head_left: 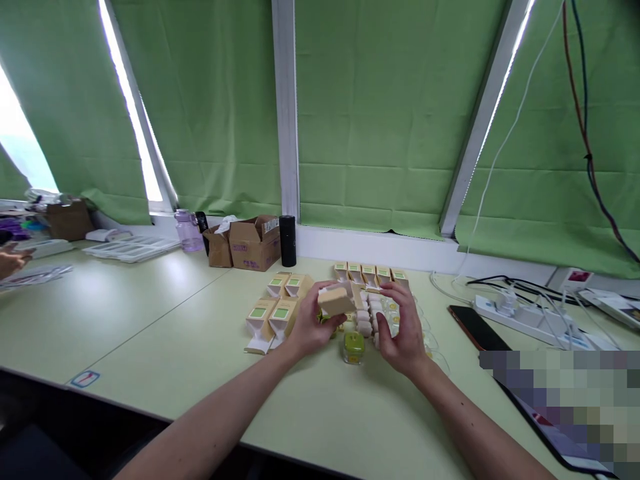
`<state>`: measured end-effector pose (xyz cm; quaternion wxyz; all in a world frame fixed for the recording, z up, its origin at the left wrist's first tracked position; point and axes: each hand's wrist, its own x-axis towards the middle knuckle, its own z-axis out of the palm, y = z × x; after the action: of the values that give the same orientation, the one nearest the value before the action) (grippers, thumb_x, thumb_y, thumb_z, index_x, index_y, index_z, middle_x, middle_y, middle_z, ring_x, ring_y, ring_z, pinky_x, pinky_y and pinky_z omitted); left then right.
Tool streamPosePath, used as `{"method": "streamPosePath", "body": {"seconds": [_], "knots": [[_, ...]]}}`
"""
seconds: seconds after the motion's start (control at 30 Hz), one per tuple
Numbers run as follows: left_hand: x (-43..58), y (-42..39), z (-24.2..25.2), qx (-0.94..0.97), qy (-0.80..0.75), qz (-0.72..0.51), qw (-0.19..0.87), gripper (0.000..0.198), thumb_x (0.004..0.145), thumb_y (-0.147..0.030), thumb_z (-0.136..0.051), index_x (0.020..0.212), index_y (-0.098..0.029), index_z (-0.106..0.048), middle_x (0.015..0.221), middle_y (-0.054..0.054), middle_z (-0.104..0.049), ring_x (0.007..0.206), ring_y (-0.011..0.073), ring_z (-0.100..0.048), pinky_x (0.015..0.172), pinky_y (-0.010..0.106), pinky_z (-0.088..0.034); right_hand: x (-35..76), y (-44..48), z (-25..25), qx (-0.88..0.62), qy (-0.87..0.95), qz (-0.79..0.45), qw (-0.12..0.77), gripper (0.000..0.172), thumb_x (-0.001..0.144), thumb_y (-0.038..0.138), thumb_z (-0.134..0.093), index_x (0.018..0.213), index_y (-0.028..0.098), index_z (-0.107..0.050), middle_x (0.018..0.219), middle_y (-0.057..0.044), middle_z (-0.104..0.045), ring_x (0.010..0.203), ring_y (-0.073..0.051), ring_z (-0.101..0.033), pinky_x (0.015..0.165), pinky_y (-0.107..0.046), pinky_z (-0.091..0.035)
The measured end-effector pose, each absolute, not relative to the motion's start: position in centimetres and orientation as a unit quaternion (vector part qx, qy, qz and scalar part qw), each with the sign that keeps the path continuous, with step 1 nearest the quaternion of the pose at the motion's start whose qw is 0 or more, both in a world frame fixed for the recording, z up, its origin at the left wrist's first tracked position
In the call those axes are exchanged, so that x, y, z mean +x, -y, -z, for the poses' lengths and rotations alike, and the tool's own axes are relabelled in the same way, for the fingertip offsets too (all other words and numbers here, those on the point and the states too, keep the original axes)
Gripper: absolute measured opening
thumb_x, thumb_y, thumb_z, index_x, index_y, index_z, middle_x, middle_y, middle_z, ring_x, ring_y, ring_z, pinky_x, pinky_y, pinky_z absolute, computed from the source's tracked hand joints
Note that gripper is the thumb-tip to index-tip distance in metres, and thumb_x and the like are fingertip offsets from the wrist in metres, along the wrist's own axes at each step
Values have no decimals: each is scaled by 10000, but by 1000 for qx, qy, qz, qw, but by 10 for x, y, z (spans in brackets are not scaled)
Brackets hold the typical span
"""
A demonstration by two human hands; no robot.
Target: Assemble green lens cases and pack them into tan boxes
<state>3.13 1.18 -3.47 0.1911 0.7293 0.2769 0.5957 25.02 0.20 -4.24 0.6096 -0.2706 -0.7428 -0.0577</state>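
Note:
My left hand (314,325) is closed around a small tan cardboard box (336,301), held tilted above the table. Facing it, my right hand (403,333) has thumb and fingers apart with nothing between them. Just below and between the hands stands a small clear glass jar with green contents (353,348). Behind the right hand are rows of pale rounded pieces (364,321) and clear plastic pieces (391,313), partly hidden by that hand. Several tan boxes with green labels and open flaps (259,321) stand left of my left hand. Another row of tan boxes (369,274) stands behind.
A brown carton (254,243), a black cylinder (287,241) and a purple bottle (189,231) line the back edge. On the right lie a dark phone (477,327), a white power strip (535,320) and cables. A co-worker's hand (14,259) shows at far left, near white trays (131,248).

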Motion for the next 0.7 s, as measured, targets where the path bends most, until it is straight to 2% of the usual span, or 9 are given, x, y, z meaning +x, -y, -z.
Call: {"method": "streamPosePath", "body": {"seconds": [0.1,0.27,0.5,0.7], "knots": [[32,-15,41,688,-286,-602,288,548,830,-435,-801,1273,-196,-586,1229,132,-690,1164,296,-648,1002,431,-525,249,-1,42,-270,750,39,603,476,941,197,-556,1400,283,-464,1374,-139,-543,1321,-354,-527,1097,-634,-460],[33,-17,38,666,-278,-592,358,602,844,-542,-783,1270,-152,-616,1249,174,-698,1159,304,-656,1005,431,-516,248,-1,44,-274,758,11,592,485,941,208,-570,1408,280,-461,1400,-135,-525,1357,-350,-495,1114,-621,-448],[36,-17,35,613,-263,-601,441,720,803,-592,-810,1313,-124,-612,1257,188,-710,1172,306,-675,1015,410,-531,246,2,42,-272,766,-15,582,490,964,227,-561,1438,295,-454,1431,-135,-494,1380,-348,-475,1136,-635,-425],[38,-15,34,584,-259,-610,468,742,794,-571,-827,1354,-156,-574,1139,134,-749,1114,271,-713,978,372,-552,245,9,38,-276,787,-75,547,469,999,295,-536,1464,318,-470,1523,-122,-403,1489,-347,-357,1185,-634,-386]]}}
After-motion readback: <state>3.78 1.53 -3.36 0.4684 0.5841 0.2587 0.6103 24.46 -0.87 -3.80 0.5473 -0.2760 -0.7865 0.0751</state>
